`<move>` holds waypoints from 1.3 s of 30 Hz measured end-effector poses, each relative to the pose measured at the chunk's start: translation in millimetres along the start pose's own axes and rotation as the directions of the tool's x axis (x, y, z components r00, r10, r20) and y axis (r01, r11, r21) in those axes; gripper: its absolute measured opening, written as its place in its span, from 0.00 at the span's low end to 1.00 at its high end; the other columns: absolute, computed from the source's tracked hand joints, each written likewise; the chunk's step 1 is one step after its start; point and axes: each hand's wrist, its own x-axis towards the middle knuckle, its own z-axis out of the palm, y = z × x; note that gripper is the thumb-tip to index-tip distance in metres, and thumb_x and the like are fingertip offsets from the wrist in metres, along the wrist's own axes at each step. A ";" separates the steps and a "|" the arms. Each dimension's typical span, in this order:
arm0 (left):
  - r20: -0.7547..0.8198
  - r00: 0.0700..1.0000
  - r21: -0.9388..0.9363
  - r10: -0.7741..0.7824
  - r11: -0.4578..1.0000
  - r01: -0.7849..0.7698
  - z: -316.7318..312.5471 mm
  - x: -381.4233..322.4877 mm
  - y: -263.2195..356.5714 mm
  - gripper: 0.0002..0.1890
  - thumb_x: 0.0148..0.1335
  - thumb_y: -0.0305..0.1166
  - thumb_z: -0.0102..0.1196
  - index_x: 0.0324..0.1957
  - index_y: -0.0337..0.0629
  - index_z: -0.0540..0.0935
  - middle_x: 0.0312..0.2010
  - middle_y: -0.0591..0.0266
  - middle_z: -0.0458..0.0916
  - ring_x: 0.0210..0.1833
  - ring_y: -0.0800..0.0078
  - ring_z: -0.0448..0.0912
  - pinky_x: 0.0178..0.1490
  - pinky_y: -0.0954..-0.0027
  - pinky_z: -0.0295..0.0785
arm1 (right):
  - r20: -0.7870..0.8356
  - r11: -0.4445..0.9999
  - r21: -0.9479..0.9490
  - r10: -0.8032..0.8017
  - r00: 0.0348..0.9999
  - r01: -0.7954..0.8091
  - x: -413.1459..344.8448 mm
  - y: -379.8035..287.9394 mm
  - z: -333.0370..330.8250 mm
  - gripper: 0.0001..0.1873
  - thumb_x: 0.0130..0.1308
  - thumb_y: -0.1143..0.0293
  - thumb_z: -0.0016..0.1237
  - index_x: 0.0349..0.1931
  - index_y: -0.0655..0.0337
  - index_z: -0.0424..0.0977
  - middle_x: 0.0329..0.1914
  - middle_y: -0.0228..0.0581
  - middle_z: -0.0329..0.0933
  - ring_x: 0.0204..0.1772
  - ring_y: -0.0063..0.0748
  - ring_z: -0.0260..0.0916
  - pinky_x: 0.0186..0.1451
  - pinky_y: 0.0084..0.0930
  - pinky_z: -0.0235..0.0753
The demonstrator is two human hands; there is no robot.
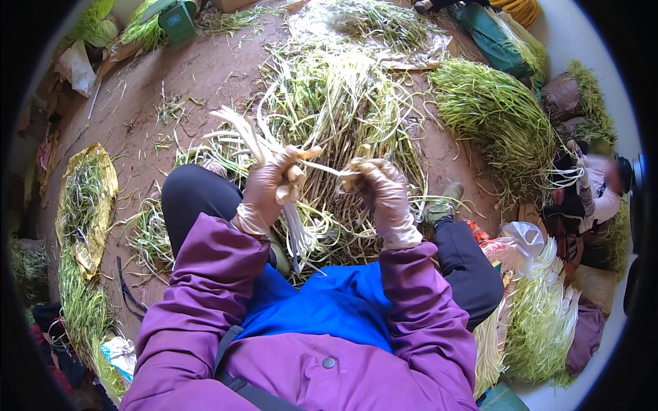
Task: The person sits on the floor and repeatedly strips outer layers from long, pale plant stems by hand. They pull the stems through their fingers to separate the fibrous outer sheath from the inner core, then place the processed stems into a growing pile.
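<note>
In a thin, translucent, soiled glove, my left hand (267, 190) is closed around a bunch of pale stalks (247, 131); their ends stick out above and hang below the fist. My right hand (378, 190), gloved alike, has its fingers curled on the end of a thin white strand (324, 167) that spans the gap between both hands. Just beyond the hands, a large heap of long green and whitish stalks (339, 103) with brown lower parts lies on the floor. Loose pale strands lie between my knees.
Green stalks (493, 113) are piled at the right, with paler bundles (540, 318) below. A person (599, 190) sits at the far right holding white strands. A yellow sack (105, 174) with greens lies left. A green container (177, 23) stands at the upper left.
</note>
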 end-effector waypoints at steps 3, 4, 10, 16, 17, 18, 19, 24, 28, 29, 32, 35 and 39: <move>-0.086 0.990 -0.155 0.111 0.980 -0.124 -10.1 11.4 7.3 0.10 0.67 0.35 0.48 0.39 0.37 0.75 0.23 0.69 0.76 0.16 0.88 0.69 0.14 0.84 0.65 | -0.108 0.998 0.022 -0.060 0.992 0.062 12.1 -0.5 -32.4 0.08 0.65 0.69 0.48 0.38 0.64 0.74 0.27 0.36 0.78 0.28 0.25 0.75 0.35 0.20 0.76; -0.118 0.985 -0.160 0.122 0.977 -0.141 -16.0 14.9 12.0 0.10 0.67 0.36 0.48 0.37 0.37 0.75 0.28 0.63 0.78 0.19 0.87 0.70 0.15 0.85 0.66 | -0.147 0.997 -0.013 -0.082 0.986 0.081 19.3 -0.3 -46.9 0.08 0.65 0.69 0.48 0.38 0.64 0.74 0.26 0.35 0.77 0.28 0.25 0.75 0.34 0.21 0.76; -0.165 0.951 -0.204 0.260 0.935 -0.291 -51.5 30.2 43.5 0.10 0.68 0.36 0.47 0.41 0.39 0.75 0.21 0.71 0.74 0.16 0.87 0.67 0.17 0.80 0.65 | -0.363 0.955 -0.286 -0.179 0.915 0.073 52.9 -12.5 -205.1 0.06 0.64 0.67 0.49 0.33 0.60 0.75 0.22 0.29 0.74 0.21 0.22 0.71 0.24 0.17 0.72; -0.223 0.932 -0.234 0.285 0.913 -0.336 -64.3 29.8 52.6 0.08 0.66 0.36 0.50 0.37 0.42 0.76 0.19 0.72 0.74 0.13 0.85 0.65 0.17 0.79 0.63 | -0.688 0.749 -0.568 -0.204 0.696 -0.341 20.9 -24.8 -365.6 0.09 0.64 0.68 0.39 0.28 0.62 0.67 0.14 0.34 0.67 0.11 0.25 0.60 0.11 0.25 0.60; -0.258 0.921 -0.222 0.293 0.910 -0.351 -62.8 29.9 52.0 0.08 0.66 0.37 0.51 0.37 0.43 0.76 0.18 0.72 0.73 0.12 0.85 0.64 0.17 0.79 0.62 | -0.711 0.728 -0.526 -0.093 0.697 -0.439 19.1 -27.1 -372.0 0.06 0.64 0.71 0.40 0.29 0.62 0.67 0.13 0.36 0.67 0.10 0.28 0.61 0.09 0.28 0.59; -0.260 0.913 -0.220 0.315 0.901 -0.374 -61.3 28.8 51.6 0.10 0.65 0.36 0.52 0.37 0.39 0.76 0.18 0.70 0.71 0.16 0.84 0.66 0.17 0.82 0.61 | -0.728 0.692 -0.535 -0.087 0.680 -0.485 15.3 -24.3 -368.2 0.06 0.63 0.71 0.42 0.31 0.63 0.69 0.15 0.38 0.69 0.11 0.30 0.64 0.12 0.30 0.64; -0.267 0.903 -0.215 0.336 0.893 -0.396 -58.9 28.3 51.1 0.12 0.65 0.36 0.53 0.36 0.34 0.76 0.19 0.69 0.69 0.20 0.82 0.67 0.18 0.84 0.60 | -0.721 0.285 -0.664 0.002 0.693 -0.691 16.3 -29.1 -356.7 0.08 0.62 0.70 0.43 0.35 0.64 0.72 0.20 0.41 0.73 0.14 0.31 0.67 0.16 0.29 0.69; -0.254 0.901 -0.048 0.352 0.926 -0.375 -37.0 25.2 34.7 0.10 0.63 0.34 0.56 0.29 0.38 0.77 0.15 0.67 0.73 0.13 0.81 0.70 0.13 0.84 0.62 | -0.204 0.051 -0.977 0.078 0.976 -0.208 32.7 -7.4 -175.9 0.20 0.59 0.60 0.52 0.50 0.58 0.73 0.46 0.45 0.78 0.50 0.39 0.74 0.55 0.29 0.70; -0.255 0.916 0.153 0.311 0.948 -0.280 -24.7 17.7 21.5 0.10 0.61 0.33 0.58 0.25 0.39 0.77 0.14 0.65 0.75 0.11 0.82 0.70 0.11 0.81 0.63 | 0.428 0.362 -0.804 -0.198 0.882 0.471 30.7 4.3 -14.0 0.20 0.56 0.69 0.57 0.50 0.64 0.73 0.43 0.45 0.78 0.44 0.33 0.76 0.48 0.24 0.74; -0.248 0.918 0.167 0.310 0.947 -0.275 -22.4 15.8 18.3 0.10 0.60 0.33 0.58 0.25 0.39 0.77 0.14 0.65 0.75 0.11 0.83 0.70 0.11 0.81 0.62 | 0.542 0.364 -0.687 -0.319 0.777 0.629 32.1 6.1 15.1 0.19 0.56 0.70 0.58 0.49 0.64 0.74 0.42 0.45 0.78 0.43 0.32 0.76 0.47 0.23 0.74; -0.224 0.926 0.215 0.304 0.942 -0.258 -18.0 10.2 10.9 0.10 0.59 0.33 0.60 0.27 0.37 0.80 0.13 0.68 0.73 0.11 0.83 0.69 0.11 0.81 0.61 | 0.583 0.278 -0.654 -0.407 0.703 0.703 33.5 6.2 65.7 0.16 0.52 0.71 0.58 0.43 0.60 0.75 0.31 0.45 0.76 0.34 0.45 0.75 0.36 0.33 0.74; -0.137 0.956 0.197 0.258 0.953 -0.229 -18.7 5.0 9.8 0.11 0.61 0.35 0.58 0.32 0.34 0.81 0.16 0.65 0.76 0.10 0.83 0.67 0.12 0.82 0.59 | 0.438 0.463 -0.689 -0.347 0.829 0.558 30.3 8.8 78.0 0.10 0.55 0.73 0.56 0.38 0.63 0.77 0.29 0.45 0.76 0.33 0.39 0.75 0.37 0.28 0.73; 0.003 0.986 0.150 0.168 0.975 -0.167 -19.5 3.0 13.8 0.13 0.63 0.36 0.54 0.34 0.34 0.80 0.16 0.64 0.77 0.10 0.84 0.66 0.13 0.83 0.58 | 0.272 0.909 -0.382 -0.060 0.960 0.166 25.6 14.6 69.8 0.07 0.62 0.76 0.51 0.39 0.66 0.77 0.32 0.29 0.77 0.35 0.15 0.68 0.39 0.15 0.70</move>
